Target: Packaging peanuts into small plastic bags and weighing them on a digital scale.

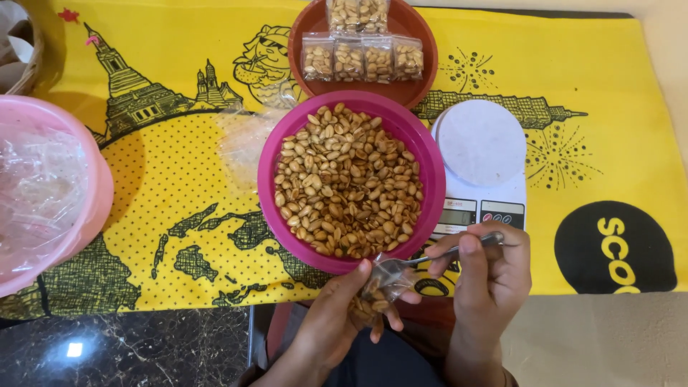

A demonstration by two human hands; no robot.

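Observation:
My left hand [342, 315] holds a small clear plastic bag [378, 290] partly filled with peanuts, just below the rim of a magenta bowl [423, 154] heaped with peanuts [347, 183]. My right hand [491, 276] grips a metal spoon [437, 258] whose bowl end tips into the bag's mouth. Both hands are close together at the bottom centre, in front of a white kitchen scale [481, 168].
A brown bowl [423, 50] at the top holds several sealed peanut bags [362, 59]. A pink tub [100, 193] with clear plastic bags stands at the left. A loose clear bag [244, 140] lies on the yellow printed cloth [179, 208]. A dark marble surface [122, 347] shows below.

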